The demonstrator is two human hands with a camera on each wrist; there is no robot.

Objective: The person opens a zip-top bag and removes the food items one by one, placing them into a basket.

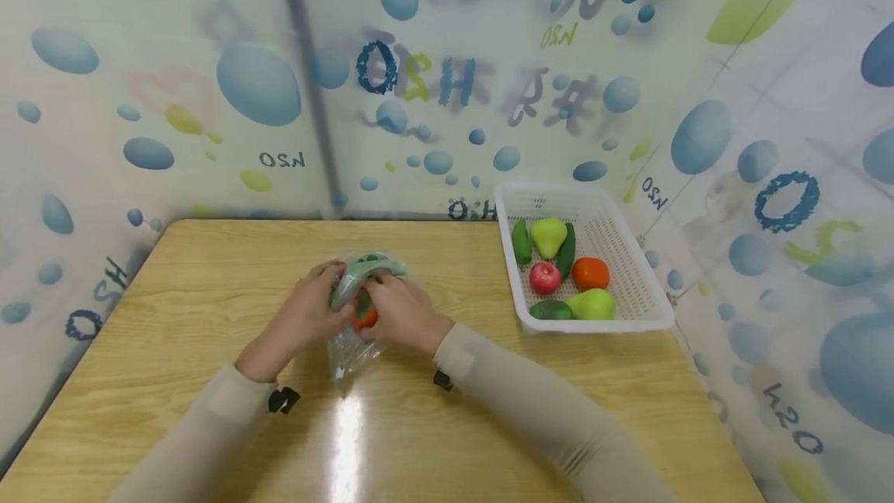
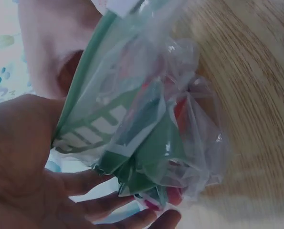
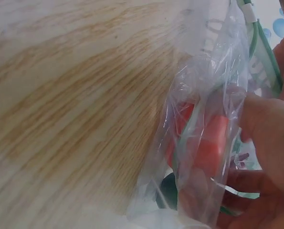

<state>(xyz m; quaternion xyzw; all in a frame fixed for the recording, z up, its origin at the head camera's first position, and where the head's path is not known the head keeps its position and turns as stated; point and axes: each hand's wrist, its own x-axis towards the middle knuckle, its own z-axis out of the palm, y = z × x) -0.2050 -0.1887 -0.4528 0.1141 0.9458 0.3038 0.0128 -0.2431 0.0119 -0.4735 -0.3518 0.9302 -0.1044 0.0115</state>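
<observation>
A clear plastic zip bag [image 1: 354, 348] with a green band is held above the wooden table. My left hand [image 1: 307, 315] grips its left side; in the left wrist view the thumb lies by the green rim and the other fingers spread along the outside. My right hand [image 1: 403, 313] holds the bag's right side, with fingers bent in at the mouth and partly behind plastic. A red-orange item [image 3: 211, 148] shows inside the bag, its kind blurred by the film. A dark green round shape [image 3: 167, 191] appears low in the right wrist view.
A white perforated basket [image 1: 646, 289] stands at the back right of the table [image 1: 230, 278]. It holds pears [image 1: 592, 304], a tomato [image 1: 590, 273], a red round fruit [image 1: 545, 277] and several green vegetables [image 1: 551, 310]. Patterned curtains [image 1: 447, 130] hang behind and beside the table.
</observation>
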